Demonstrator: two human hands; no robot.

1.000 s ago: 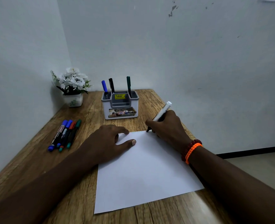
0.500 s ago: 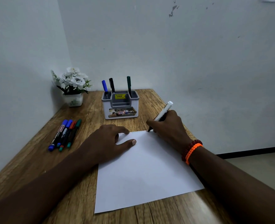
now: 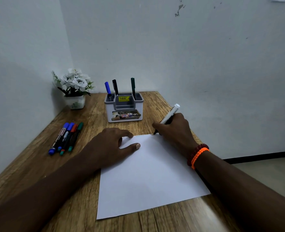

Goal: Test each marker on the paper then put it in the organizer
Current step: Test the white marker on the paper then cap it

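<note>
Organizer (image 3: pixel 124 108) is what your next move turns on: it stands toward the table's (image 3: pixel 38 173) far edge, ahead and a little left of your right hand (image 3: pixel 175 131), nearer to that hand than to your left.

Your right hand grips a white-barrelled marker (image 3: pixel 169 115), its tip down at the far edge of the paper (image 3: pixel 146 178), near the far right corner. The barrel leans up and away to the right, so its long axis points off the table's right edge; you would have to swing it upright before dropping it in. I cannot see a cap for it.

Your left hand (image 3: pixel 115 144) lies flat on the paper's far left corner, fingers spread and relaxed, pinning the sheet. A faint zigzag line runs along the paper's far edge between your hands.

Three markers stand in the organizer already: blue (image 3: pixel 107 87), black (image 3: pixel 115 87) and green (image 3: pixel 133 87). Four markers (image 3: pixel 65 138) lie side by side near the left edge, well apart from the paper, caps pointing away from you; by my reckoning these wait their turn.

Readable writing: a yellow price sticker on the organizer showing "49.00", and a front label with "42" and letters "OP". Print on the outermost loose marker is too small to read.
</note>
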